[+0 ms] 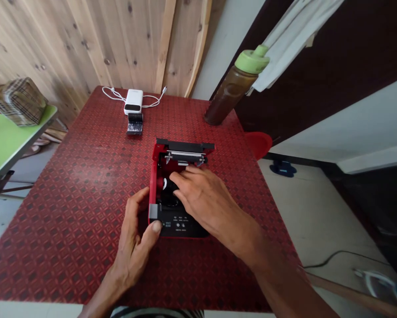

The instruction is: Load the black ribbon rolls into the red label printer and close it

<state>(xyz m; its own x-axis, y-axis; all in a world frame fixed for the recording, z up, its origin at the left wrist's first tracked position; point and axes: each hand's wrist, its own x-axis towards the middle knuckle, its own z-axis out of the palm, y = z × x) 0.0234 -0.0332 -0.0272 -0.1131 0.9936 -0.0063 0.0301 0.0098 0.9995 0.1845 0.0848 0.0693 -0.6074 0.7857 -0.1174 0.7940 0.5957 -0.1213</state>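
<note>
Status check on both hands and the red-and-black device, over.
Left hand on red-and-black device, thumb at near-left corner. Right hand inside its open bay, grip hidden. Lid up. Green-capped bottle beyond, apart from both hands.

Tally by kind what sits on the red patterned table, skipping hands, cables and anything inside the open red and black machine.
White rectangular box: 1
Partly unrolled black roll: 1
Brown green-lidded bottle: 1
Open red and black machine: 1
Total: 4
</note>
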